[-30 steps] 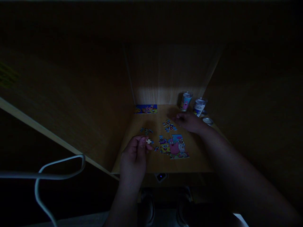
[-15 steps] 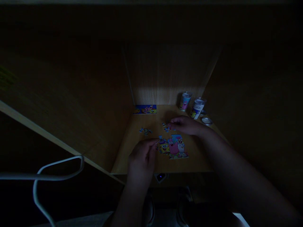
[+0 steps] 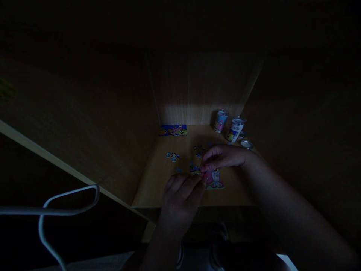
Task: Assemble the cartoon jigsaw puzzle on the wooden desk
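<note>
- Seeing a yellow patch point(image 3: 6, 90) at the left edge of the frame, too dim for making out further.
- Finding a white cable point(image 3: 70, 212) running in from the left edge, looping at the lower left and trailing down to the bottom.
- Seeing a picture card point(image 3: 173, 130) near the middle of the frame, at the back of the wooden table point(image 3: 152, 192).
- Finding left pieces point(image 3: 173, 156) clustering just below the card, with a loose piece point(image 3: 178, 169) lying near, a little lower.
- Holding the left hand point(image 3: 180, 199) below the middle of the frame, back of the hand facing up, bending the fingers close together, and reaching with the tips over the puzzle.
- Seeing right pieces point(image 3: 199, 154) lying right of the middle, just beyond the right hand's fingertips.
- Finding the puzzle point(image 3: 216, 181), partly assembled, lying flat on the table below and right of the middle, showing cartoon figures and partly hiding under both hands.
- Holding the right hand point(image 3: 222, 156) above the puzzle, curling thumb and fingers inward, with tips close to the left ones; being unable to tell, in the dark, about anything pinched in either hand.
- Seeing a left can point(image 3: 221, 121) and a right can point(image 3: 235, 130) standing upright, right of the middle.
- Finding a round lid point(image 3: 246, 144) lying flat just beside the right can.
</note>
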`<control>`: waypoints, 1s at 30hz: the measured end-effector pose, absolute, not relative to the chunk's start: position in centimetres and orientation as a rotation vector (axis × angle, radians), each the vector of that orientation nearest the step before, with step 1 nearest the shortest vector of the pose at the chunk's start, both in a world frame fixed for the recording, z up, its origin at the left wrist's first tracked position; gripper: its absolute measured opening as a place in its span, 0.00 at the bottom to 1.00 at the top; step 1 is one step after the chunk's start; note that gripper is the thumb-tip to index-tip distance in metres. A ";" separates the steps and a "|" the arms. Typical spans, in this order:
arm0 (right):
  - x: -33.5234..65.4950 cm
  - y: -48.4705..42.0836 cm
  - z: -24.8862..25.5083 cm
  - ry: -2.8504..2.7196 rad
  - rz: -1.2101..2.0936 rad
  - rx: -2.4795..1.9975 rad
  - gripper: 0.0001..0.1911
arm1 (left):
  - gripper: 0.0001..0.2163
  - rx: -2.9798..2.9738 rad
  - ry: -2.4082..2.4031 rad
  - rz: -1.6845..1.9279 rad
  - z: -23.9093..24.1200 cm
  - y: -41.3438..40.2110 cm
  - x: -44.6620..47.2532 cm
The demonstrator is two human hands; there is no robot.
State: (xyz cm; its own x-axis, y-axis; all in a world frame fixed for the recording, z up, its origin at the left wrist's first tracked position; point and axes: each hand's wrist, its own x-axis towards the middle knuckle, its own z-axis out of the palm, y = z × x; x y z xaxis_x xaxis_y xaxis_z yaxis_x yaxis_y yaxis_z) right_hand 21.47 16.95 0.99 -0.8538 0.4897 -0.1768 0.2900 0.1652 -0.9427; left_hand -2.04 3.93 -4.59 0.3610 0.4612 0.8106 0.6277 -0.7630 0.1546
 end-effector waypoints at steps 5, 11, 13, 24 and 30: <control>21.5 17.1 0.4 -2.242 1.958 -0.721 0.19 | 0.08 -2.429 -0.983 -1.349 -4.3 3.8 -1.6; 21.4 17.2 0.3 -2.243 1.916 -0.765 0.18 | 0.05 -2.438 -1.012 -1.336 -4.7 3.9 -1.8; 21.4 17.3 0.3 -2.242 1.878 -0.785 0.18 | 0.05 -2.464 -1.032 -1.340 -4.9 4.0 -1.8; 21.3 18.2 -0.8 -2.040 1.527 -1.079 0.16 | 0.12 -2.602 -1.044 -1.362 -4.5 3.9 -1.4; 21.2 18.5 -1.0 -2.052 1.367 -1.165 0.18 | 0.09 -2.711 -1.097 -1.213 -4.3 4.1 -1.2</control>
State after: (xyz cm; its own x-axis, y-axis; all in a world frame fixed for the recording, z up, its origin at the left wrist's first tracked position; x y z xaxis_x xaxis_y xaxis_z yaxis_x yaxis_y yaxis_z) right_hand 21.21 18.52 -1.04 -0.5654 0.8178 -0.1070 0.4139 0.1691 -0.8945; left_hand -1.17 4.12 -4.26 0.4664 0.6029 0.6473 0.5837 -0.7596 0.2870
